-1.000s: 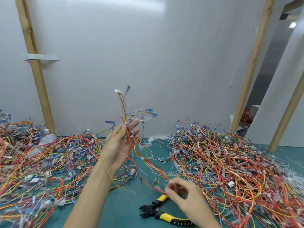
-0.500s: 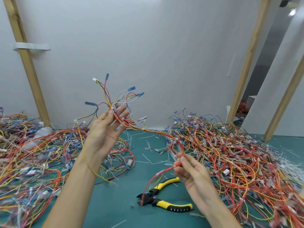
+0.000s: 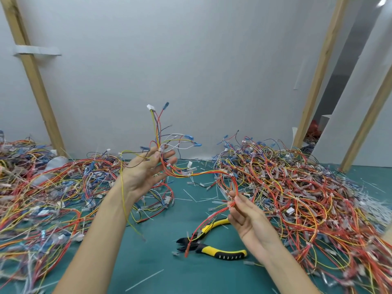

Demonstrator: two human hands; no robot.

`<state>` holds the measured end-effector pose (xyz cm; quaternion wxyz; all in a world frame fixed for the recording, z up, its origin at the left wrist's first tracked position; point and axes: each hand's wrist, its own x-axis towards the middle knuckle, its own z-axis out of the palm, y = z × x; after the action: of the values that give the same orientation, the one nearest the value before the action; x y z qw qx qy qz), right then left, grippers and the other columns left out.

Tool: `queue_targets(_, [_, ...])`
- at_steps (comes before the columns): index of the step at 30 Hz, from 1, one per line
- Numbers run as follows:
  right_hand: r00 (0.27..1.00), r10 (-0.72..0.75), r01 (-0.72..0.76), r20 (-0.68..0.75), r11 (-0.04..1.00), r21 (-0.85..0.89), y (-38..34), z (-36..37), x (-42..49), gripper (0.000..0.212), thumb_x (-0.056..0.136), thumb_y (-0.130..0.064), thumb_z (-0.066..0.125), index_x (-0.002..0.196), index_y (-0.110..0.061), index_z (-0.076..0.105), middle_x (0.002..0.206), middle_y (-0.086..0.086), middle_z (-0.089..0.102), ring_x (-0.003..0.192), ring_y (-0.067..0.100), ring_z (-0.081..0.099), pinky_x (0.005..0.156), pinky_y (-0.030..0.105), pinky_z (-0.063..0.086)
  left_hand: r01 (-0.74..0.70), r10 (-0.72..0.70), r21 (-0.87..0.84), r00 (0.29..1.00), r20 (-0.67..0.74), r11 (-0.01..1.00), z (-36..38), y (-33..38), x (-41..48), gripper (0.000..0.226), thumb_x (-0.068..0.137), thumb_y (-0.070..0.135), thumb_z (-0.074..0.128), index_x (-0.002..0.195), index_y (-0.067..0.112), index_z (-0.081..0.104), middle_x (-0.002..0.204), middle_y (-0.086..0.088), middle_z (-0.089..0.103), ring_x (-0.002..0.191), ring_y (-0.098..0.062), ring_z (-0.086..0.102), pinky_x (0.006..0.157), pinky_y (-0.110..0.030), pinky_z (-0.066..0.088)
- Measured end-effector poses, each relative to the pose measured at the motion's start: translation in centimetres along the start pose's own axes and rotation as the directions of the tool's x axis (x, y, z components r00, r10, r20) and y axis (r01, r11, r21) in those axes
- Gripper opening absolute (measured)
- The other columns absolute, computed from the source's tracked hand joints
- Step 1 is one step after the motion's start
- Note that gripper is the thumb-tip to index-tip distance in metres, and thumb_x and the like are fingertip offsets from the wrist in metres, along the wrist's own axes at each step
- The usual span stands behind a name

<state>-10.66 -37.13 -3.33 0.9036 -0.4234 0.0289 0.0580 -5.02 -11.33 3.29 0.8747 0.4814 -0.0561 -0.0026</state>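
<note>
Wire harness held above table, stretched between both hands, likely to trace branches. Left hand pinches the branching end, other fingers spread; right hand pinches the red tail. Cutters lie just below, within reach.

The wire harness is a thin bundle of red, yellow and orange wires, held up off the table. Its far end fans upward into a white connector and blue terminals above the left hand, which pinches it. The bundle runs right, arches over, and passes through the pinching right hand. Its red tails hang down toward the near side.
</note>
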Motion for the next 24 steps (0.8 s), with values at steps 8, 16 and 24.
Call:
queue_targets(8, [0.999,0.013,-0.014,-0.029,0.999,-0.039,0.02,-0.26,0.09,0.022,0.079,-0.009,0.066,0.100,-0.006,0.073,0.074,0.008,0.070,0.054,0.012,0.068,0.050,0.021,0.057,-0.022,0.024,0.083,0.999,-0.032,0.996,0.27,-0.23,0.08,0.023,0.095,0.011,0.054,0.115,0.012,0.066,0.101,0.000,0.073,0.078,-0.009,0.069,0.065,-0.023,0.057])
queue_targets(16, [0.998,0.027,-0.030,-0.062,0.998,-0.051,0.10,-0.30,0.03,0.025,0.077,-0.010,0.067,0.100,-0.003,0.072,0.071,0.009,0.069,0.050,0.012,0.066,0.048,0.021,0.056,-0.064,0.075,0.160,0.995,-0.062,0.985,0.41,-0.36,0.08,0.025,0.097,0.009,0.052,0.120,0.011,0.060,0.104,-0.001,0.066,0.079,-0.008,0.061,0.075,-0.024,0.046])
queue_targets(24, [0.994,0.036,-0.047,-0.108,0.994,-0.099,0.07,-0.32,-0.10,0.025,0.072,-0.014,0.072,0.096,-0.005,0.075,0.070,0.009,0.070,0.046,0.013,0.064,0.045,0.023,0.055,-0.050,0.058,0.157,0.997,-0.044,0.986,0.29,-0.87,0.21,0.019,0.097,0.006,0.050,0.110,0.014,0.062,0.085,0.007,0.073,0.080,-0.011,0.059,0.076,-0.027,0.044])
